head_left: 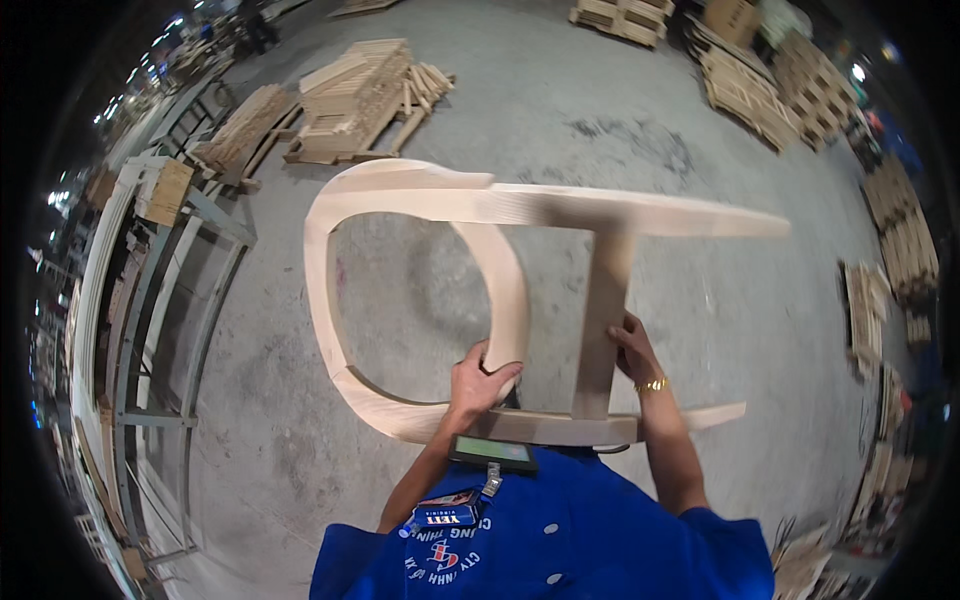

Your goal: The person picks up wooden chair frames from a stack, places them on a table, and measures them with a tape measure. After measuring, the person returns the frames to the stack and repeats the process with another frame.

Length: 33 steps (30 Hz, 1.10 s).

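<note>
A pale wooden chair frame (330, 270) is held up sideways in front of my body, with its rounded end on the left and two legs pointing right. My left hand (485, 385) is closed round the lower end of its curved inner piece (508, 290), thumb on top. On the right, my right hand (632, 348) grips the edge of the flat crossbar (603, 320) that joins the two long sides. Its fingers are partly hidden behind the bar. The lower long side (560, 430) runs close against my blue shirt.
A long metal rack (125, 330) stands along the left. Stacked wooden pieces (355, 95) lie on the concrete floor (530, 100) ahead. More wooden parts (745, 95) are piled at the far right, with other stacks (900, 225) down the right side.
</note>
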{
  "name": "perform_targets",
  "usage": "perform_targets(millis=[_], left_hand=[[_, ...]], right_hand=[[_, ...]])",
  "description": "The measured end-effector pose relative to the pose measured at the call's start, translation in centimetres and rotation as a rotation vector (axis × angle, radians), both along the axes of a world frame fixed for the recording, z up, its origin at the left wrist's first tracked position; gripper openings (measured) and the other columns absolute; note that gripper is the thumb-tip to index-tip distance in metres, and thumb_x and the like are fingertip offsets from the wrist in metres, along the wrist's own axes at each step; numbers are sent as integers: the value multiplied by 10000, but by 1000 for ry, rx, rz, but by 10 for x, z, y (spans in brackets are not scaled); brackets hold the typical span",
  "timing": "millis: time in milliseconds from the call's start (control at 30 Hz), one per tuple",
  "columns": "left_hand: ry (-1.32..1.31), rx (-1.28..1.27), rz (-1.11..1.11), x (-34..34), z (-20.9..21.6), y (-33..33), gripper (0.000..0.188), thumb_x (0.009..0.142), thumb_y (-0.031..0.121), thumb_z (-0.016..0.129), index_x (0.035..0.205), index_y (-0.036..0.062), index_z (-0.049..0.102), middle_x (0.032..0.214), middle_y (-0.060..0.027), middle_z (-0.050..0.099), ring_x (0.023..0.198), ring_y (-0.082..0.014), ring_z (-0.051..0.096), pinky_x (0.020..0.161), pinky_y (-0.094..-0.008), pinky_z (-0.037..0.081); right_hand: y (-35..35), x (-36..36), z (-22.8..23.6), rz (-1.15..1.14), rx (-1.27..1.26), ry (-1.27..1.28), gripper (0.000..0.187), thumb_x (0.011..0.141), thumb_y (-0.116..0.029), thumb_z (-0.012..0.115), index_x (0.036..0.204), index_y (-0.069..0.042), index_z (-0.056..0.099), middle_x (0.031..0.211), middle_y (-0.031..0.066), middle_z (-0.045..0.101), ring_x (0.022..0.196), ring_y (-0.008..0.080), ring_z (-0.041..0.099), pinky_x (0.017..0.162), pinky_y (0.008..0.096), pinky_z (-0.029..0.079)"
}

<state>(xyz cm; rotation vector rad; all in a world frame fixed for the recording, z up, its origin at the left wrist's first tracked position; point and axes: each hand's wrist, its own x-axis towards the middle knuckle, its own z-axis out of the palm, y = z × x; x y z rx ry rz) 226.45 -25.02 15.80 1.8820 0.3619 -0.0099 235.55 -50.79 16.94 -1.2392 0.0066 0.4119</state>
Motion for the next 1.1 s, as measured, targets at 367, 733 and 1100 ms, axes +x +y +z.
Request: perform_targets(millis=[367,733,1100], left_hand=[[-238,-632,304,547,3,28,455,844,438,606,897,-14,604,625,21,496,513,-71,396,464,-247,324],[-315,-712,323,892,30,113,565,884,459,544,1055,-78,508,867,-112,605,735,-173,570,667,-299,455],[76,-56,86,1296,48,215,758,798,611,487,1101,-84,504,1037,-289,577,1026,-409,552,881,-441,440]], right_hand=[[44,372,-68,-186,249,51,340,723,-161,689,1008,-15,572,860,48,612,764,168,613,702,317,530],[114,774,-41,17,153,17,315,739,-231,669,962,-41,551,875,64,607,757,175,611,713,320,524],[225,1154,-94,-18,97,322,191,881,-293,566,810,-117,545,755,-11,562,698,124,553,664,283,482]])
